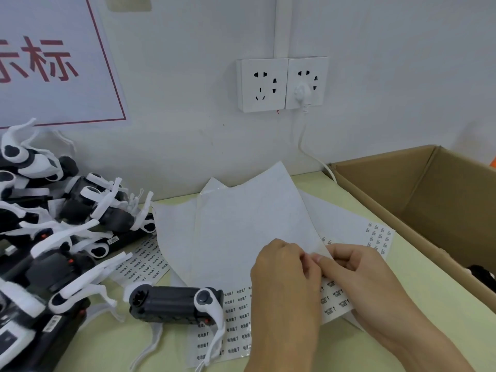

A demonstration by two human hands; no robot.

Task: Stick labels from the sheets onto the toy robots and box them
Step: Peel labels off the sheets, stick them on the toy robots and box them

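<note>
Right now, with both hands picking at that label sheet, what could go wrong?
Both hands, left hand and right hand, pinch the lifted blank sheet at one edge; a hard pull might tear or crease it.

The single toy robot lies on another label sheet, so tugging that sheet could drag it.

The pile of toy robots partly covers a further sheet and might topple onto the work area.

left of paper sheets [241, 224]: toy robot pile [53, 224] blocks | right: open cardboard box [402, 205] | front-right table strip [418, 285] free
</note>
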